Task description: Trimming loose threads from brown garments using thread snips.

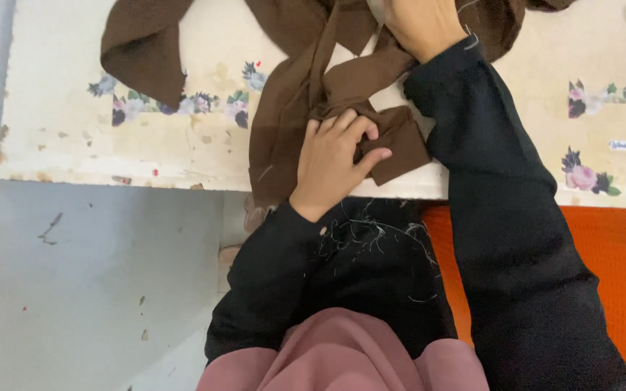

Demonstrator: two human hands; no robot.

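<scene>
Nearest us, our left hand (336,158) presses curled fingers onto a folded end of the brown cloth (306,87) at the table (74,145) edge, while farther off our right hand (422,25) grips it, the rest lying loose and unfolded.

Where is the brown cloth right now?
The brown cloth lies on the flowered table, top middle of the head view, under the left hand and right hand.
</scene>
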